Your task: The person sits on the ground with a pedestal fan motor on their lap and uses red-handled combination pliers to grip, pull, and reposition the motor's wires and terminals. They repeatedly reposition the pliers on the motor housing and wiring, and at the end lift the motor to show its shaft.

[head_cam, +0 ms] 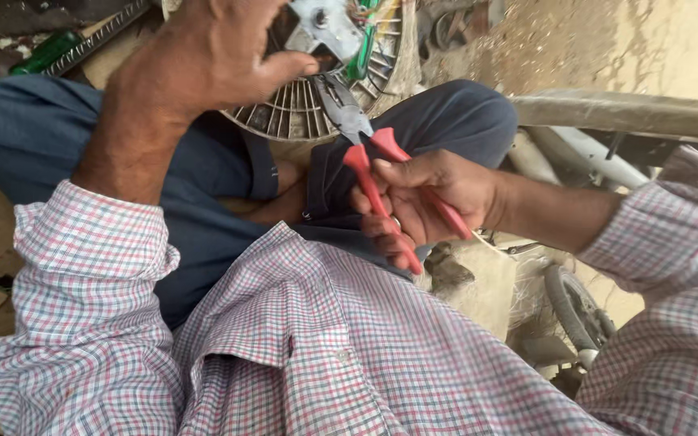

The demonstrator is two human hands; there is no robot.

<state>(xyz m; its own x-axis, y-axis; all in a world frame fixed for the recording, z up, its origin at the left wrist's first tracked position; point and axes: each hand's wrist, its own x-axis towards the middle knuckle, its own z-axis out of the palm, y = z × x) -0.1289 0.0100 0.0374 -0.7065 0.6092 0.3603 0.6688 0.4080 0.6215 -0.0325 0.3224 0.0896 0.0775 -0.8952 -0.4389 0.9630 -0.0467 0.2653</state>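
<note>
A checked shirt (317, 347) fills the foreground. Beyond it, the right hand (422, 198) grips one pair of red-handled pliers (365, 153), whose nose reaches a metal bracket (325, 28) on one round fan grille (300, 113). The left hand (203, 52) clasps that grille's top. The bracket looks attached, so the work seems unfinished.

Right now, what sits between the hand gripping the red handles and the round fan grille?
In the head view, the pliers bridge that stretch: their red handles sit in the right hand, and their metal nose reaches up to the fan grille, which the left hand steadies.
</note>
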